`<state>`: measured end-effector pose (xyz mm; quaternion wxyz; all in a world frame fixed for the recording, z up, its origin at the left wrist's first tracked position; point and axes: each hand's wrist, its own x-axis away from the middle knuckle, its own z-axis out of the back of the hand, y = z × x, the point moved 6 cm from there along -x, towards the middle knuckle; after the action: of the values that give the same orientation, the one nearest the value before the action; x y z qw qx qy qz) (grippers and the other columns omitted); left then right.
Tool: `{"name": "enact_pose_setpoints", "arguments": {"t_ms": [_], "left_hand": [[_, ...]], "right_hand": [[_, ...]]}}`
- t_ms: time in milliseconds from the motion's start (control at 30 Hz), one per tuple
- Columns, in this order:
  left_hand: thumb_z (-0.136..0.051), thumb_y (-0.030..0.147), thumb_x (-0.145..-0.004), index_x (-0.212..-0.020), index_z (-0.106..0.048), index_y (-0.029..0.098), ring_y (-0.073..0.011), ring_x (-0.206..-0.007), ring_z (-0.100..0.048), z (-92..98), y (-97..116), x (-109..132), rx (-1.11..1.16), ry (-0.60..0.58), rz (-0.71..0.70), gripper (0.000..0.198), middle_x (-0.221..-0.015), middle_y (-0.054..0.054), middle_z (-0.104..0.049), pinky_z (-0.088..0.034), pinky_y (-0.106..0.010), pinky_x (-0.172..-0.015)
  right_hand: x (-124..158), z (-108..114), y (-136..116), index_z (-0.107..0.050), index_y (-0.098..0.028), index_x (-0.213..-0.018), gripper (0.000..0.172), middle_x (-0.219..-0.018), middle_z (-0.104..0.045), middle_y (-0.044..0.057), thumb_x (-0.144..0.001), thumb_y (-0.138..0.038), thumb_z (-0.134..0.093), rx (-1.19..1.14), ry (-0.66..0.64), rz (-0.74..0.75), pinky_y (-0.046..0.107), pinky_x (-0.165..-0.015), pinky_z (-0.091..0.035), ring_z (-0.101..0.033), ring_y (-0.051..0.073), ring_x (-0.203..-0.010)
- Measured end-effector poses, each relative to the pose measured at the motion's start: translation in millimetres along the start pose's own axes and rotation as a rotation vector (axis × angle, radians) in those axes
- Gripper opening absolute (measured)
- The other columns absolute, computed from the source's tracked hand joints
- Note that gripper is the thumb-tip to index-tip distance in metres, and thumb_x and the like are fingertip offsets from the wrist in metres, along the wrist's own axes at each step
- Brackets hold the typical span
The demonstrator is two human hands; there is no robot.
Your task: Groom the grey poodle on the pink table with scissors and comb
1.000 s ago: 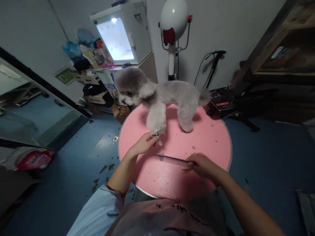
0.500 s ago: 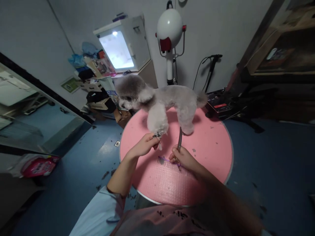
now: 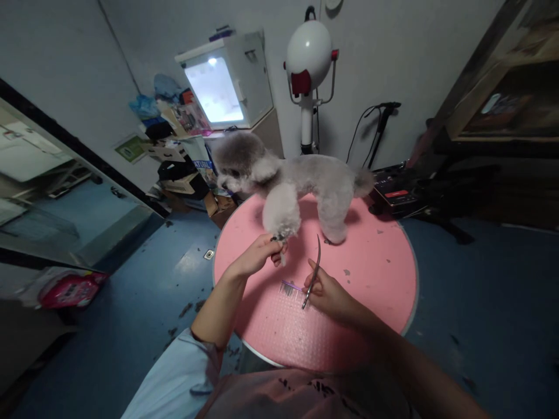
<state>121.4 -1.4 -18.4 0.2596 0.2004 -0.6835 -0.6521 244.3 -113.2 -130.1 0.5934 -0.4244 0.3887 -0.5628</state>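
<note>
A fluffy grey-and-white dog stands on a round pink table, its head to the left. My left hand is closed around the paw at the end of its raised front leg; the fingers hide most of that paw. In my right hand is a pair of slim, curved scissors, with the tip pointing up toward the dog's belly and hind leg. The blades look closed and touch no fur. A purple-backed comb lies on the table under my right hand, which partly covers it.
Behind the dog stands a white dryer on a post. A lit white cabinet is at the back left, above piled boxes and bags. Grey fur tufts lie on the table and blue floor. A pink package sits far left.
My right hand has turned, so the scissors now show their curved edge and handle end, slightly lower than before. The left hand keeps its hold on the paw. The whole view has shifted slightly.
</note>
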Motion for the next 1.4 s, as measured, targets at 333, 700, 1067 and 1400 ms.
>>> {"name": "enact_pose_setpoints", "arguments": {"t_ms": [333, 700, 1067, 1400], "left_hand": [[-0.062, 0.046, -0.075, -0.068, -0.05, 0.012, -0.0066, -0.049, -0.043, 1.0, 2.2, 0.6, -0.028, -0.011, -0.01, 0.037, -0.052, 0.0, -0.048, -0.034, -0.021, -0.051], [-0.055, 0.04, -0.072, -0.067, -0.05, 0.014, -0.0071, -0.05, -0.047, 1.2, 6.1, 2.0, -0.096, -0.002, 0.013, 0.028, -0.054, -0.002, -0.054, -0.038, -0.02, -0.052], [-0.051, 0.035, -0.074, -0.064, -0.047, 0.014, -0.0074, -0.052, -0.047, -1.6, 8.5, 3.1, -0.16, -0.049, -0.013, 0.023, -0.056, -0.002, -0.054, -0.039, -0.02, -0.053], [-0.053, 0.035, -0.074, -0.063, -0.047, 0.014, -0.0071, -0.05, -0.048, -1.5, 7.4, 3.0, -0.127, -0.062, 0.003, 0.024, -0.053, -0.001, -0.051, -0.039, -0.019, -0.052]], "right_hand": [[-23.4, 31.9, -13.4, -0.039, -0.014, -0.143, 0.058, -0.109, -0.062, 0.014, -0.085, -0.014, -0.047, 0.754, 0.376, 0.254, 0.037, -0.078, -0.054, -0.063, 0.025, -0.091], [-28.2, 49.1, -31.0, -0.04, -0.014, -0.144, 0.057, -0.108, -0.061, 0.014, -0.087, -0.013, -0.045, 0.903, 0.356, 0.366, 0.035, -0.072, -0.053, -0.061, 0.024, -0.087], [-32.4, 55.1, -45.3, -0.043, -0.009, -0.142, 0.055, -0.104, -0.06, 0.015, -0.087, -0.013, -0.046, 1.052, 0.372, 0.396, 0.034, -0.071, -0.051, -0.059, 0.024, -0.084], [-31.3, 58.5, -39.9, -0.045, -0.015, -0.142, 0.055, -0.102, -0.06, 0.013, -0.088, -0.005, -0.041, 1.11, 0.437, 0.454, 0.036, -0.078, -0.051, -0.057, 0.023, -0.085]]}}
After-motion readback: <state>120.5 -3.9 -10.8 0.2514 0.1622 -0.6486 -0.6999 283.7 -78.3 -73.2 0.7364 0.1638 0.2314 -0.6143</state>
